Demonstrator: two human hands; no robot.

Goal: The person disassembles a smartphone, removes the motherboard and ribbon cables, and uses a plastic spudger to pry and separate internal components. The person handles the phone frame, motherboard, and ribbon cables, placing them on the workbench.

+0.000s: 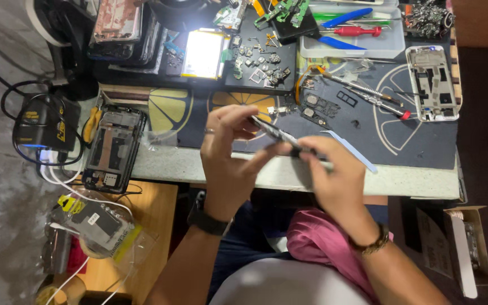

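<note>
Both your hands are on one thin dark phone part, held up over the near edge of the bench.

Your left hand (227,149) has thumb and fingertips pinched on the upper end of the phone part (275,134), and your right hand (334,178) is closed round its lower end, maybe with a slim tool, too blurry to call. Just left of your left hand lies an opened phone (114,148), guts showing, so teardown looks well along. Past your fingers, loose small parts (261,65) and a battery (203,53) sit out, nothing refitted yet. Beyond your right hand: screwdrivers (368,96), a white phone frame (433,83), and a tray of pliers (351,28).
</note>
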